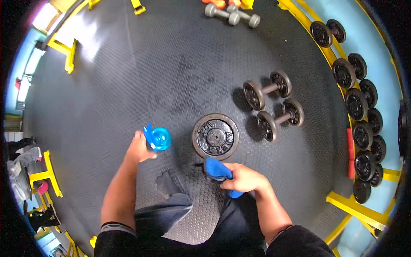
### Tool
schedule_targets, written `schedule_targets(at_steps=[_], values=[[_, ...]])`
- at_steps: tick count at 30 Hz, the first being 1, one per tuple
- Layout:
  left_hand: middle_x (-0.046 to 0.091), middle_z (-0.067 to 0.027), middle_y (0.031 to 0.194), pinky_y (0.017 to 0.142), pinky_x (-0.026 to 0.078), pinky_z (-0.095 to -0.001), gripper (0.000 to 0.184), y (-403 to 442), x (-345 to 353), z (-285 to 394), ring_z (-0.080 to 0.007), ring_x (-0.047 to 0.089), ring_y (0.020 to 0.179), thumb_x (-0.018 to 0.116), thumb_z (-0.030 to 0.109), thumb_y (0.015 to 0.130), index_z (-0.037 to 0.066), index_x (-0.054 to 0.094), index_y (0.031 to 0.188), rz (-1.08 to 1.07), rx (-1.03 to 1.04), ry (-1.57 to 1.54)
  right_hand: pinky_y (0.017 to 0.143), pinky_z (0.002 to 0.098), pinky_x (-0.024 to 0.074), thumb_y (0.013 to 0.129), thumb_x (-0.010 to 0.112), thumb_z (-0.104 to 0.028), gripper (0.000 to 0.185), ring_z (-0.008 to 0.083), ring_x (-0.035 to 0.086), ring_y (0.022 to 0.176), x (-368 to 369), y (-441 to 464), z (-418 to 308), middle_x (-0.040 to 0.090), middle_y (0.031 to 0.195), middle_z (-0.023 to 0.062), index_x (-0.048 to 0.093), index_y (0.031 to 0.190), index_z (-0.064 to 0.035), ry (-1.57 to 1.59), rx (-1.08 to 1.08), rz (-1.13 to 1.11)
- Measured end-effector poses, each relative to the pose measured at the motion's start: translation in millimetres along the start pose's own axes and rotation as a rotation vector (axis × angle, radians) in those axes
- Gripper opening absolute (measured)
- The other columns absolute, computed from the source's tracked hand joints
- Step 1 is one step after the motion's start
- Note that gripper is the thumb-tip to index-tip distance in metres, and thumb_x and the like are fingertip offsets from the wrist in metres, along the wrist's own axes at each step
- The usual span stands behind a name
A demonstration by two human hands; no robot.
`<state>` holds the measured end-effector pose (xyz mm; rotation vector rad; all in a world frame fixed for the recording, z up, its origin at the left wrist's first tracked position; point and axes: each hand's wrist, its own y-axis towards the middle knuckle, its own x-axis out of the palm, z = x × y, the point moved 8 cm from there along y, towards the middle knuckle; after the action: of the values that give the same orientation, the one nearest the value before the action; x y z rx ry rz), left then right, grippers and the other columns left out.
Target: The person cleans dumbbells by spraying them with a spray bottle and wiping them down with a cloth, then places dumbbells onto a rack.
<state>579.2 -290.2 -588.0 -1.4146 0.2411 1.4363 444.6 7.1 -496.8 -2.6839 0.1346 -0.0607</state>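
Observation:
My left hand (138, 147) is closed around the head of a translucent blue spray bottle (162, 138), seen from above, over the floor left of the plate. A blue cloth (217, 168) with a dark side is bunched in my right hand (245, 177), its fingers closed on it. The cloth is at the near edge of a black round weight plate (215, 137) with raised lettering, which lies flat on the floor. Whether the cloth touches the plate I cannot tell.
Two dark dumbbells (280, 120) lie right of the plate. Grey dumbbells (222, 14) sit at the far edge. Along the right wall, a yellow rack (357, 210) carries several black dumbbells (356, 104). Yellow equipment legs (50, 173) stand at left on the black rubber floor (107, 94).

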Motion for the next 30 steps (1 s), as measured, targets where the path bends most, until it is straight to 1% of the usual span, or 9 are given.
schedule_targets(at_steps=[2,4,11,14,16,18,23,26,30], values=[[0.041,-0.0257,0.138,0.106,0.038,-0.0415,0.106,-13,-13,-35,-0.0386,0.041,0.128,0.087,0.029,0.059,-0.003,0.028,0.141,-0.319,-0.261,0.436,0.083,0.0320,0.0471,0.070,0.067,-0.012,0.046,0.0161,0.059,0.088,-4,-7,27,0.065,0.096,0.0043,0.058,0.114,-0.0027,0.097,-0.094,-0.103],[0.044,-0.0250,0.137,0.105,0.039,-0.0404,0.095,-33,-66,-36,-0.0366,0.043,0.128,0.084,0.029,0.062,-0.006,0.036,0.136,-0.284,-0.402,0.423,0.076,0.0299,0.0481,0.070,0.068,-0.011,0.038,0.0140,0.058,0.081,-14,-24,52,0.063,0.089,0.0025,0.060,0.106,-0.0020,0.401,0.109,-0.042],[0.061,-0.0204,0.117,0.092,0.048,-0.0386,0.061,18,-174,125,-0.0302,0.060,0.109,0.078,0.031,0.073,0.004,0.056,0.123,0.236,0.043,-0.236,0.050,0.0314,0.0454,0.074,0.063,-0.006,0.006,0.0161,0.054,0.055,-88,-34,130,0.054,0.066,0.0030,0.057,0.074,-0.0057,1.094,0.322,0.746],[0.063,-0.0222,0.112,0.090,0.048,-0.0404,0.056,63,-95,227,-0.0339,0.060,0.107,0.066,0.048,0.081,0.002,0.062,0.113,0.207,0.274,-0.303,0.050,0.0311,0.0457,0.078,0.065,-0.009,0.010,0.0155,0.051,0.052,-94,-16,117,0.054,0.066,0.0023,0.057,0.083,-0.0056,1.118,0.282,0.697],[0.065,-0.0242,0.101,0.087,0.048,-0.0419,0.065,78,-23,238,-0.0380,0.061,0.101,0.053,0.062,0.083,0.001,0.067,0.098,-0.071,0.068,-0.299,0.050,0.0312,0.0455,0.079,0.066,-0.012,0.016,0.0152,0.051,0.053,-83,-9,102,0.054,0.068,0.0023,0.058,0.091,-0.0049,1.159,0.268,0.658],[0.065,-0.0249,0.089,0.083,0.048,-0.0436,0.071,73,-18,229,-0.0406,0.062,0.094,0.046,0.067,0.083,0.000,0.069,0.085,-0.037,-0.036,-0.254,0.059,0.0341,0.0512,0.082,0.065,-0.015,0.024,0.0178,0.060,0.068,-59,7,136,0.062,0.084,0.0064,0.058,0.102,-0.0031,1.238,0.256,0.613],[0.063,-0.0206,0.071,0.062,0.046,-0.0414,0.049,15,-17,209,-0.0375,0.063,0.069,0.055,0.047,0.089,0.000,0.066,0.077,0.183,0.059,-0.378,0.086,0.0473,0.0505,0.086,0.061,-0.030,0.043,0.0315,0.063,0.092,6,42,163,0.063,0.108,0.0175,0.054,0.116,-0.0009,1.602,0.369,0.429],[0.063,-0.0151,0.069,0.062,0.047,-0.0349,0.031,-35,0,187,-0.0245,0.063,0.065,0.060,0.031,0.088,0.001,0.064,0.083,0.250,-0.002,-0.589,0.092,0.0493,0.0465,0.084,0.065,-0.041,0.061,0.0352,0.058,0.107,45,75,162,0.056,0.123,0.0218,0.047,0.127,-0.0012,1.551,0.521,0.204],[0.061,-0.0114,0.072,0.059,0.045,-0.0335,0.018,-80,29,162,-0.0218,0.060,0.064,0.066,0.020,0.082,0.002,0.063,0.084,0.336,0.061,-0.655,0.081,0.0459,0.0492,0.074,0.071,-0.038,0.047,0.0308,0.060,0.087,73,114,163,0.063,0.100,0.0132,0.058,0.106,-0.0068,1.637,0.394,0.082]])
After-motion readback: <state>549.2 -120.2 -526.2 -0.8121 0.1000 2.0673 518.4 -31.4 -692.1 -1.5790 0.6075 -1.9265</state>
